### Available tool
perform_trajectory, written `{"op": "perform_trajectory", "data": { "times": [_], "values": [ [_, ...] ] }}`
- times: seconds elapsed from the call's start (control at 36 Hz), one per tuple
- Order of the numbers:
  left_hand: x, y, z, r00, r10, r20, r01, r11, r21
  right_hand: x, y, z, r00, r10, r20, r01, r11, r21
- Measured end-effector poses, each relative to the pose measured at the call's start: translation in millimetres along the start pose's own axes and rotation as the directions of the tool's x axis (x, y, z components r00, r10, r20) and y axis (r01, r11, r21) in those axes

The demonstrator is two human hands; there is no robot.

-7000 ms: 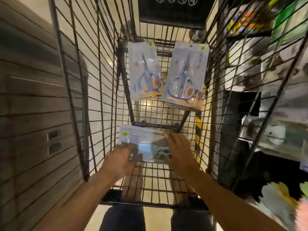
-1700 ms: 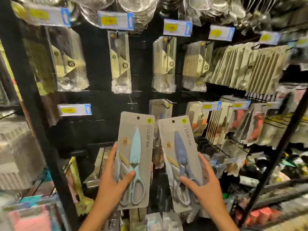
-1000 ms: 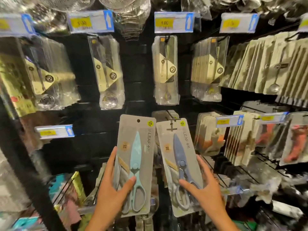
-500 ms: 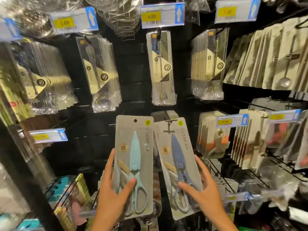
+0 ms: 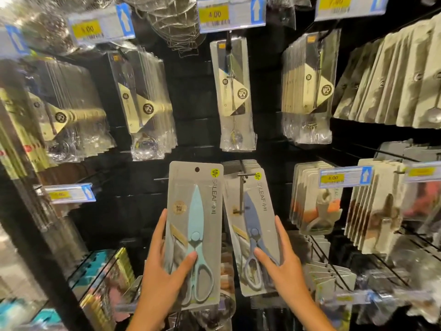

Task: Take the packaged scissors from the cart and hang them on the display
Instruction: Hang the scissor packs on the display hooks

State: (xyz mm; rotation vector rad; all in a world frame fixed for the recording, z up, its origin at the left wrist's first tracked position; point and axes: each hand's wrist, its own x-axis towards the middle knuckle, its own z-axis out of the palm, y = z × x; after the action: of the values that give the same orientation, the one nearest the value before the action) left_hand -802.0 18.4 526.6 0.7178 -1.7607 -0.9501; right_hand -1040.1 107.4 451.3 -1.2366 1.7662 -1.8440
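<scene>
Scissors packs, two, held up against the display
Left hand [image 5: 164, 275] grips the light-blue pair's grey card [image 5: 194, 232]; right hand [image 5: 284, 271] grips the darker-blue pair's card [image 5: 254, 231], its top at a hook [image 5: 244, 185]

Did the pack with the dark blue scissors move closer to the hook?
Yes. The dark blue scissors pack in the right hand rose toward the metal hook; its top now overlaps the hook, where earlier it sat lower.

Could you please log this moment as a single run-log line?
left hand: holds light-blue scissors pack, unhung | right hand: holds dark-blue scissors pack at hook | stage: hanging
</scene>
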Motion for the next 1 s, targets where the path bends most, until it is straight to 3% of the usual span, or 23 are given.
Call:
{"op": "perform_trajectory", "data": {
  "times": [0.36,0.56,0.67,0.81,1.0],
  "values": [
    [7.9,-2.0,2.9,1.000,0.002,-0.007,-0.002,1.000,0.014,42.1,20.8,26.1,1.000,0.012,0.006,-0.010,0.964,-0.266],
    [8.2,-2.3,1.9,1.000,0.018,-0.002,-0.018,1.000,0.008,44.8,30.1,23.0,0.992,0.031,-0.119,-0.059,0.968,-0.243],
    [5.5,-1.2,2.2,1.000,0.031,-0.002,-0.031,1.000,0.001,37.5,20.8,18.5,0.989,0.031,-0.147,-0.053,0.988,-0.147],
    [-1.8,-0.4,3.6,1.000,0.031,0.005,-0.031,0.999,-0.015,19.4,-14.8,15.6,0.999,-0.036,0.013,0.035,0.998,0.057],
    [-13.5,0.3,11.3,0.999,0.022,0.041,-0.021,0.999,-0.028,-1.3,-65.2,19.8,0.963,-0.106,0.248,0.069,0.986,0.152]
  ]
}}
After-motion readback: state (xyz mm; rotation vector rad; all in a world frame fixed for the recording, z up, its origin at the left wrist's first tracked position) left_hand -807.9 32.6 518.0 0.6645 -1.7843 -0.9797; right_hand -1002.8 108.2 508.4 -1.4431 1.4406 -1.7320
